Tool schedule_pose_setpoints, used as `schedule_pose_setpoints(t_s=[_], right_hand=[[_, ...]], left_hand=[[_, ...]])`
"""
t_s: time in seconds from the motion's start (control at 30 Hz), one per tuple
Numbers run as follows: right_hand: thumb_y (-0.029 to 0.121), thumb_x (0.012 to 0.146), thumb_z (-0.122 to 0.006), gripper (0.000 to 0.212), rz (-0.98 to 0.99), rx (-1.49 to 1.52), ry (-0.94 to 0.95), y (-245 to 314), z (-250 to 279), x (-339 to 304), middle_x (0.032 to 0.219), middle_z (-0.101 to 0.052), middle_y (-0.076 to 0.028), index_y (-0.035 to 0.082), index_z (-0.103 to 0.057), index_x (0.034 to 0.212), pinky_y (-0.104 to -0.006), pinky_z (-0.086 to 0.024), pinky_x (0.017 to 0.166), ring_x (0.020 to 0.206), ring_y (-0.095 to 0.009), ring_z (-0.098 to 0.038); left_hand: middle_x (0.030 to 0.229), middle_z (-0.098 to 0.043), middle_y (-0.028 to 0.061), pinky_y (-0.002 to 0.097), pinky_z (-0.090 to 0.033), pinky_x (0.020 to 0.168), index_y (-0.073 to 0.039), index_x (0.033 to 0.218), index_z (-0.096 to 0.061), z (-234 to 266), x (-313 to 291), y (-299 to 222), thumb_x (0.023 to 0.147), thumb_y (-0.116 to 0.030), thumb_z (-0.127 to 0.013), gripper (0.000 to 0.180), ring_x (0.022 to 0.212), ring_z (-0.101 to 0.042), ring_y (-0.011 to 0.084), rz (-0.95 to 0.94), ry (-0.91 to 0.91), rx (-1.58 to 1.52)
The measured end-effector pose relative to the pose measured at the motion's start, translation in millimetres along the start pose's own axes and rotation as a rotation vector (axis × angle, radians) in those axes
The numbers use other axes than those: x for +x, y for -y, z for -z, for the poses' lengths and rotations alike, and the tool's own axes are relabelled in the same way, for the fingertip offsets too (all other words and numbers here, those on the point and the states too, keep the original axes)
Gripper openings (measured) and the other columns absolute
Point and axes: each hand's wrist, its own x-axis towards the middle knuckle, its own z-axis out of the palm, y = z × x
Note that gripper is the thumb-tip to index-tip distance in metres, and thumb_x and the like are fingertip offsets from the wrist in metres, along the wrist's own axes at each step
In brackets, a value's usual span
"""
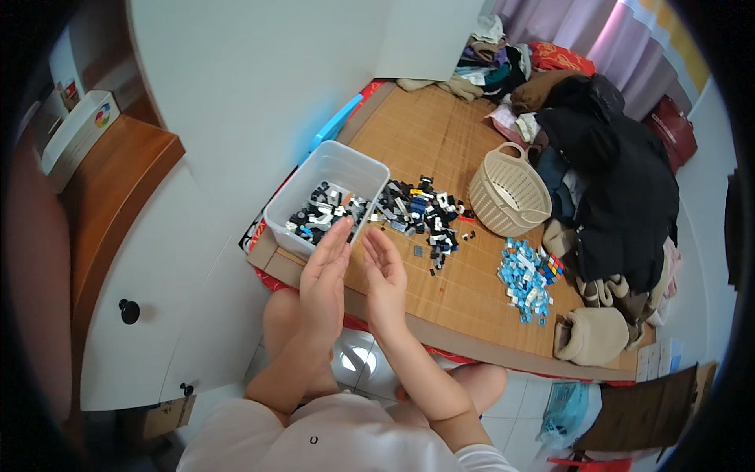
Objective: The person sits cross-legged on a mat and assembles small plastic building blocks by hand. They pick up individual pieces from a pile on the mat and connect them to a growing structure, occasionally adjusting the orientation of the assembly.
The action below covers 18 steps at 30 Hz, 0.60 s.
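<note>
At the near end of the clear tub (352, 167) of toy bricks (321, 208), held left hand (324, 271) and right hand (385, 275) apart, palm toward palm, with grip unclosed and seemingly empty, the left nearer.

The plastic bin (338, 167) is translucent, rectangular and open at the top; it stands upright near the edge of the woven mat (440, 141). Inside, small bricks (318, 211), mainly black, white and grey, lie loosely. Just to its right, a mixed brick pile (425, 206) spreads unevenly on the mat, with dark blue and yellow pieces.
</note>
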Motion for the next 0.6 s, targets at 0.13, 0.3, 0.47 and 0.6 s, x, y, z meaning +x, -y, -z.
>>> schedule_pose_setpoints(t_s=[0.13, 0.3, 0.47, 0.6], right_hand=[[-0.006, 0.083, -0.042, 0.044, -0.011, -0.015, -0.154, -9, 43, -10, 0.129, -0.041, -0.013, -0.002, -0.038, 0.127, -0.0305, -0.029, 0.102, 0.122, -0.021, -0.039], [-0.006, 0.082, -0.041, 0.047, -0.046, -0.092, -0.354, -23, 103, -23, 0.132, -0.038, -0.013, -0.001, -0.036, 0.129, -0.0310, -0.027, 0.103, 0.124, -0.022, -0.035], [-0.005, 0.082, -0.041, 0.053, -0.050, -0.139, -0.512, -23, 139, -35, 0.137, -0.031, -0.015, -0.001, -0.029, 0.133, -0.0338, -0.021, 0.106, 0.130, -0.024, -0.026], [-0.008, 0.077, -0.038, 0.058, -0.064, -0.122, -0.491, -22, 147, -32, 0.140, -0.024, -0.019, -0.003, -0.025, 0.133, -0.0333, -0.018, 0.107, 0.132, -0.026, -0.022]], left_hand=[[0.136, -0.035, 0.0134, 0.0326, -0.019, 0.107, 0.004, 0.131, -0.035, -7, -6, 31, 0.088, -0.002, -0.035, 0.043, 0.130, -0.028, 0.0193, 0.090, 0.125, 0.052], [0.138, -0.033, 0.0136, 0.0330, -0.019, 0.107, 0.004, 0.132, -0.032, -14, 2, 74, 0.086, -0.003, -0.035, 0.046, 0.132, -0.024, 0.0210, 0.257, 0.156, 0.145], [0.138, -0.032, 0.0146, 0.0310, -0.019, 0.106, 0.005, 0.132, -0.031, -5, 19, 123, 0.085, -0.002, -0.036, 0.048, 0.132, -0.024, 0.0217, 0.325, 0.140, 0.231], [0.139, -0.032, 0.0151, 0.0293, -0.021, 0.105, 0.004, 0.131, -0.035, 6, 42, 162, 0.083, -0.002, -0.036, 0.048, 0.130, -0.028, 0.0209, 0.327, 0.182, 0.333]])
